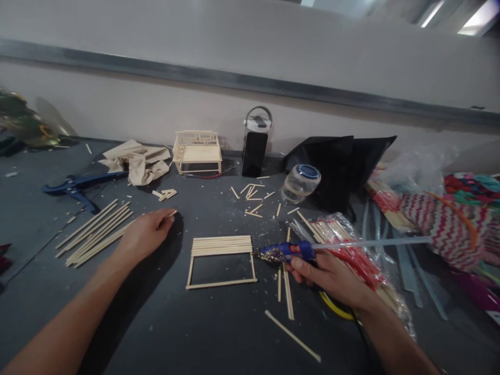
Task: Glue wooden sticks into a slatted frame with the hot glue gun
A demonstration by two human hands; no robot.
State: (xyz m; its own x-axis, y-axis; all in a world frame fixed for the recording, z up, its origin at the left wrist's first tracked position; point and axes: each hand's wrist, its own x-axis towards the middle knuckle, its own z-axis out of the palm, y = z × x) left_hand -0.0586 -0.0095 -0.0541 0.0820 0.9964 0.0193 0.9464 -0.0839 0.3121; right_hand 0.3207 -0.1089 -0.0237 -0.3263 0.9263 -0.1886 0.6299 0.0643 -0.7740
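Glue gun (291, 251) by the right side of the stick frame (222, 245)

From my far-off seat, the biggest thing I see is the dark counter (219, 333). A big black thing (328, 166) leans at the back, and a little stick model (198, 152) stands by the wall.

The stick frame lies flat on the counter, in the middle, between my 2 hands. Its long way runs left to right. The far part is filled with sticks side by side, and the near part is open.

My right hand (330, 273) is nearer to it. This hand is wrapped around the glue gun, and the frame lies to its left. The nose points left and is at the frame's right side, by the last filled row. I can't tell if it touches.

My left hand (144, 233) is off to the left and a bit farther back. Its thumb and finger are close together. Something small and pale shows at the tips, but I can't tell if they hold it.

A bunch of long sticks (96, 237) lies left of that hand. Tiniest are the short bits (167, 195) just past it.
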